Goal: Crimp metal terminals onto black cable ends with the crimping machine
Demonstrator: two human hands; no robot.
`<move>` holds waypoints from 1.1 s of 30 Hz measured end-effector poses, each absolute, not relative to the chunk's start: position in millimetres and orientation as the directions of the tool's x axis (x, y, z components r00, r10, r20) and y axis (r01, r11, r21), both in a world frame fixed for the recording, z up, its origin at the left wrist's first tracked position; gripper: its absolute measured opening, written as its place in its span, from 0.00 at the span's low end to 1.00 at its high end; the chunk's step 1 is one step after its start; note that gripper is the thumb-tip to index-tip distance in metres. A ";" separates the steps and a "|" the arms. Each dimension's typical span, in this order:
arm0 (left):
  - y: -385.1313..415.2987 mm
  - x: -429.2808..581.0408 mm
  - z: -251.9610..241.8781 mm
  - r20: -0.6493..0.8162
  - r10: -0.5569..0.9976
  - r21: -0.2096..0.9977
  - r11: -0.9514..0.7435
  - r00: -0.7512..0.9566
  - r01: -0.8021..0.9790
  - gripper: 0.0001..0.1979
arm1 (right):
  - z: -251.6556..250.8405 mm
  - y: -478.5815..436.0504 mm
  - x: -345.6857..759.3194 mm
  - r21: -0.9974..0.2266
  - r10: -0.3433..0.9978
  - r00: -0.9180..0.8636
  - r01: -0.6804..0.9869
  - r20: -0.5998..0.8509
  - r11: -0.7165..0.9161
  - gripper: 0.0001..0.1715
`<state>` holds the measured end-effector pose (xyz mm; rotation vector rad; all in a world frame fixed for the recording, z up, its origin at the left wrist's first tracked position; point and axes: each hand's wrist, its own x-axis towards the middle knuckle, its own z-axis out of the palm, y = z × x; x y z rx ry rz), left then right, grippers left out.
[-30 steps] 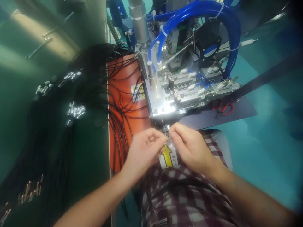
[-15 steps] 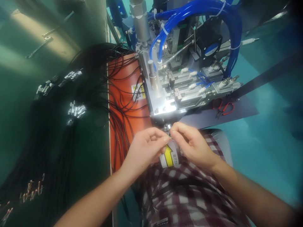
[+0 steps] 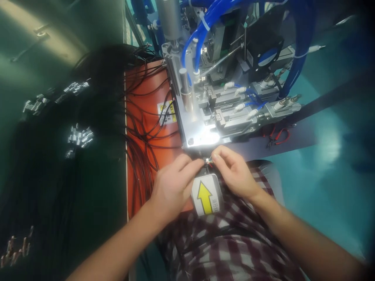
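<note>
My left hand (image 3: 174,185) is closed, its thumb and forefinger pinched at the end of a thin cable, mostly hidden by the fingers. Across from it, my right hand (image 3: 236,171) pinches fine coloured wires (image 3: 210,159) that come out of that cable end. Both sets of fingertips are nearly together, just in front of the metal machine head (image 3: 202,134). Below them, a white label with a yellow arrow (image 3: 204,195) faces up on the machine's front part.
Black cables (image 3: 143,136) run over an orange machine cover (image 3: 152,84) on the left. Cable bundles with shiny ends (image 3: 79,136) lie on the dark green surface. Blue air hoses (image 3: 222,13) arch above the machine. Red-handled pliers (image 3: 278,137) rest on the right.
My left hand has shifted slightly left and its fingers now point rightward at the cable end. Coloured wires now show at my right fingertips. More of the arrow label is uncovered.
</note>
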<state>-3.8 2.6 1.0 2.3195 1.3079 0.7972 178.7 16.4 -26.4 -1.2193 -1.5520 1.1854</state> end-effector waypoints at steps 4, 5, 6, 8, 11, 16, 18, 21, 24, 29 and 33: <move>4.3 -4.8 -3.8 0.303 0.847 0.469 -0.531 0.436 0.706 0.13 | -32.7 15.1 175.5 -0.969 0.984 -0.167 0.222 0.070 0.106 0.13; 4.7 -4.8 -4.8 0.302 0.847 0.461 -0.532 0.438 0.710 0.13 | -34.3 14.3 174.8 -0.969 0.986 -0.150 0.222 0.075 0.108 0.13; 5.0 -4.7 -5.5 0.303 0.846 0.453 -0.533 0.440 0.714 0.13 | -35.8 13.5 174.1 -0.969 0.988 -0.133 0.222 0.081 0.109 0.13; 5.3 -4.1 -6.2 0.297 0.845 0.427 -0.534 0.445 0.730 0.13 | -38.6 11.5 172.6 -0.968 0.991 -0.097 0.226 0.091 0.111 0.12; 5.2 -2.7 -5.2 0.286 0.846 0.368 -0.531 0.451 0.763 0.14 | -41.9 9.1 170.7 -0.967 0.994 -0.066 0.236 0.084 0.098 0.12; 5.3 -1.1 -3.0 0.269 0.845 0.337 -0.532 0.462 0.777 0.15 | -45.7 9.1 168.3 -0.970 0.995 -0.057 0.226 0.083 0.094 0.12; 5.4 -1.2 -3.1 0.258 0.851 0.342 -0.523 0.458 0.780 0.15 | -46.7 9.8 168.1 -0.967 0.993 -0.059 0.230 0.098 0.109 0.12; 5.6 -1.6 -3.5 0.256 0.853 0.348 -0.520 0.455 0.780 0.15 | -47.5 10.4 169.0 -0.955 0.989 -0.067 0.259 0.129 0.142 0.11; 5.6 -2.0 -3.7 0.273 0.843 0.349 -0.536 0.464 0.769 0.15 | -47.4 10.4 170.2 -0.942 0.985 -0.082 0.288 0.153 0.171 0.11; 4.6 -2.2 -5.1 0.287 0.841 0.347 -0.538 0.459 0.768 0.15 | -46.8 10.8 170.8 -0.938 0.983 -0.089 0.299 0.159 0.178 0.11; 3.8 -2.0 -6.4 0.292 0.835 0.343 -0.547 0.467 0.764 0.16 | -47.2 11.7 170.9 -0.936 0.982 -0.097 0.300 0.164 0.186 0.11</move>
